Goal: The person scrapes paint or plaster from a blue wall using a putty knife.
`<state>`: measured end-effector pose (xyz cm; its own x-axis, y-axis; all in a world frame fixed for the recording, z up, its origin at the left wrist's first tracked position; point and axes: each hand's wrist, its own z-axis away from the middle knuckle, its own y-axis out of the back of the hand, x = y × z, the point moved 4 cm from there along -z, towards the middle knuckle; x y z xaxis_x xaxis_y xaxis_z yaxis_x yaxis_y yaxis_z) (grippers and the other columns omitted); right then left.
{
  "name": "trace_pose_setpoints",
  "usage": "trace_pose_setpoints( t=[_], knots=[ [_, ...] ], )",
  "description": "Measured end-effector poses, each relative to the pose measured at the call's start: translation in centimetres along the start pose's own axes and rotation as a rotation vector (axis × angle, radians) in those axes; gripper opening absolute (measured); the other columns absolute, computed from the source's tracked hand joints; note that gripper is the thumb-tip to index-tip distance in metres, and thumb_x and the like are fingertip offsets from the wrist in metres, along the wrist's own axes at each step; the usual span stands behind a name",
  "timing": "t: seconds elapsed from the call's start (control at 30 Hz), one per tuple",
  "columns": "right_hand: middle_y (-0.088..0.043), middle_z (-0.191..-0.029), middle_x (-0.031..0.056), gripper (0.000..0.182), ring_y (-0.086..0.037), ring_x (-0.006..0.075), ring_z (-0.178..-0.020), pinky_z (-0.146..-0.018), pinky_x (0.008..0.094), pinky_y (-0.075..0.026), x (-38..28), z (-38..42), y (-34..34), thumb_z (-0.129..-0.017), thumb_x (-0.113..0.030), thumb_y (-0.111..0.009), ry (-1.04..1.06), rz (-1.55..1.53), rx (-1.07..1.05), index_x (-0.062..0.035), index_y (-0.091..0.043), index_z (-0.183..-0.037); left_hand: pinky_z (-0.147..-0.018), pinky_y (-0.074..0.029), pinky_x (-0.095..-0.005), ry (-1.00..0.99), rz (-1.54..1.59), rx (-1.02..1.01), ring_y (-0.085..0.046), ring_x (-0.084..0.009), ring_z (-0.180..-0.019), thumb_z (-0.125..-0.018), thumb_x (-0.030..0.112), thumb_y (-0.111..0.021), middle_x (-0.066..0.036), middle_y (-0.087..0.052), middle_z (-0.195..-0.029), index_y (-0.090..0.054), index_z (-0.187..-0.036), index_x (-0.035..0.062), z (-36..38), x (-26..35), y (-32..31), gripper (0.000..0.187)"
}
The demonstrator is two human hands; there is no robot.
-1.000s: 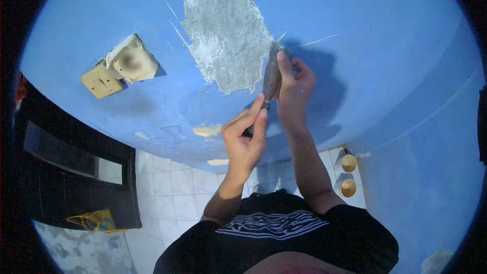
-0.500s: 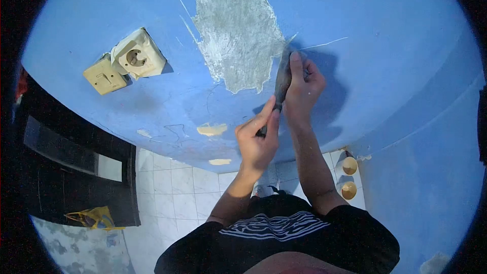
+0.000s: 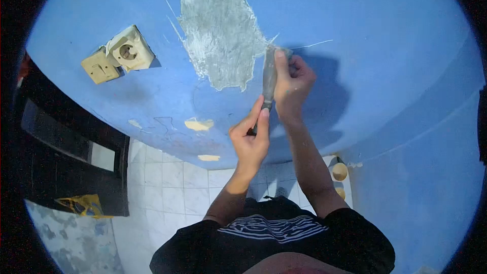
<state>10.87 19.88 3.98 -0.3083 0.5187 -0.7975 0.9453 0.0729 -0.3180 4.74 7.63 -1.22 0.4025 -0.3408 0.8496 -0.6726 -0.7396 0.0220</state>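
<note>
— Where are your hands right now?

— Both are raised in front of me against the blue wall (image 3: 385,45), forearms angled up from my chest. My right hand (image 3: 290,87) is the higher one, fingers curled around the upper part of the scraper (image 3: 268,78), index finger stretched along its back and pressing toward the blade end.

— And the left?

— My left hand (image 3: 248,139) sits lower and a little to the left, closed on the scraper's handle end, thumb and forefinger pinched up along it. The wrist is bent back, elbow low near my black shirt (image 3: 274,238).

— Where is the tool on the wall?

— It stands nearly upright, its top edge touching the right border of the scraped grey patch (image 3: 218,35), where the bare plaster meets the paint.

— What else is around?

— Far to the left, a cream socket (image 3: 128,49) and switch (image 3: 99,67) hang tilted on the wall. Below the patch are two small pale chips (image 3: 198,124). White floor tiles (image 3: 162,193) lie beneath, and two round tan containers (image 3: 339,171) sit at the right near the wall's foot.
</note>
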Motion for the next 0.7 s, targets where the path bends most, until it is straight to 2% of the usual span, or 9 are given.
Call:
trace_pose_setpoints(
  t=[0.03, 0.1, 0.13, 0.2, 0.37, 0.5, 0.63, 0.7],
  knots=[
    [-0.044, -0.054, -0.0057, 0.042, -0.035, 0.0036, -0.052, -0.045, 0.0277, -0.027, 0.3, -0.1, 0.2, -0.091, -0.027, -0.07, -0.014, 0.0, -0.015, -0.0055, -0.05, -0.061, -0.047, -0.034, -0.0194, 0.038, 0.054, 0.028, -0.045, -0.0028, -0.053, -0.096, 0.007, -0.061, 0.004, -0.054, -0.064, -0.064, -0.125, -0.0019, 0.6, -0.4, -0.1, 0.03],
    [-0.035, -0.049, 0.0027, 0.047, -0.028, 0.0113, -0.047, -0.045, 0.0335, -0.025, 0.1, -0.9, 0.2, -0.089, -0.025, -0.071, 0.173, 0.165, -0.004, -0.0043, -0.043, -0.058, -0.045, -0.033, -0.0201, 0.073, 0.102, 0.067, -0.045, -0.0031, -0.052, -0.096, 0.007, -0.061, 0.003, -0.054, -0.063, -0.063, -0.125, -0.0024, 1.1, -0.4, -0.7, 0.031],
    [-0.035, -0.049, 0.0027, 0.047, -0.028, 0.0113, -0.047, -0.045, 0.0335, -0.025, 0.2, -1.2, 0.2, -0.089, -0.025, -0.071, 0.168, 0.159, -0.021, -0.0043, -0.043, -0.058, -0.044, -0.033, -0.0205, 0.06, 0.086, 0.082, -0.045, -0.0034, -0.051, -0.096, 0.007, -0.061, 0.003, -0.054, -0.063, -0.063, -0.126, -0.0026, 1.1, -0.1, -1.2, 0.031],
    [-0.029, -0.05, 0.0108, 0.05, -0.025, 0.0205, -0.046, -0.046, 0.038, -0.024, 0.6, -1.2, 0.3, -0.088, -0.026, -0.072, 0.088, 0.109, -0.034, -0.0026, -0.039, -0.057, -0.042, -0.033, -0.021, 0.05, 0.055, 0.112, -0.044, -0.0036, -0.05, -0.096, 0.008, -0.06, 0.002, -0.054, -0.063, -0.062, -0.126, -0.0028, 1.6, 0.1, -1.6, 0.032],
    [-0.031, -0.05, 0.0139, 0.052, -0.029, 0.0255, -0.045, -0.047, 0.0404, -0.025, -0.9, -1.4, 0.4, -0.088, -0.027, -0.07, 0.177, 0.221, -0.054, -0.0025, -0.038, -0.056, -0.041, -0.032, -0.0204, 0.199, 0.206, 0.123, -0.044, -0.0037, -0.048, -0.096, 0.007, -0.06, 0.002, -0.054, -0.062, -0.063, -0.125, -0.0031, 1.5, 2.0, -1.8, 0.031],
    [-0.033, -0.049, 0.0142, 0.051, -0.032, 0.0284, -0.044, -0.047, 0.0418, -0.026, -0.2, -1.3, 0.8, -0.088, -0.026, -0.071, 0.151, 0.268, -0.118, -0.0024, -0.039, -0.056, -0.041, -0.032, -0.0205, 0.151, 0.186, 0.148, -0.044, -0.0038, -0.047, -0.096, 0.007, -0.06, 0.002, -0.055, -0.062, -0.063, -0.125, -0.0031, 2.3, 0.8, -1.9, 0.031],
    [-0.029, -0.049, 0.011, 0.051, -0.029, 0.0232, -0.044, -0.047, 0.04, -0.025, -0.5, -0.6, 0.3, -0.088, -0.024, -0.071, 0.206, 0.217, -0.044, -0.0024, -0.037, -0.057, -0.042, -0.032, -0.0203, 0.172, 0.187, 0.12, -0.043, -0.0033, -0.048, -0.096, 0.007, -0.061, 0.003, -0.053, -0.062, -0.063, -0.125, -0.0029, 1.8, 0.9, -1.3, 0.031],
    [-0.025, -0.051, 0.0059, 0.051, -0.025, 0.0154, -0.047, -0.047, 0.0368, -0.023, -0.8, -1.2, 0.0, -0.089, -0.023, -0.071, 0.134, 0.109, -0.017, -0.0038, -0.036, -0.057, -0.042, -0.032, -0.0203, 0.138, 0.167, 0.11, -0.043, -0.0031, -0.048, -0.096, 0.007, -0.061, 0.003, -0.053, -0.061, -0.063, -0.124, -0.0029, 1.1, 0.8, -1.0, 0.031]
  ],
)
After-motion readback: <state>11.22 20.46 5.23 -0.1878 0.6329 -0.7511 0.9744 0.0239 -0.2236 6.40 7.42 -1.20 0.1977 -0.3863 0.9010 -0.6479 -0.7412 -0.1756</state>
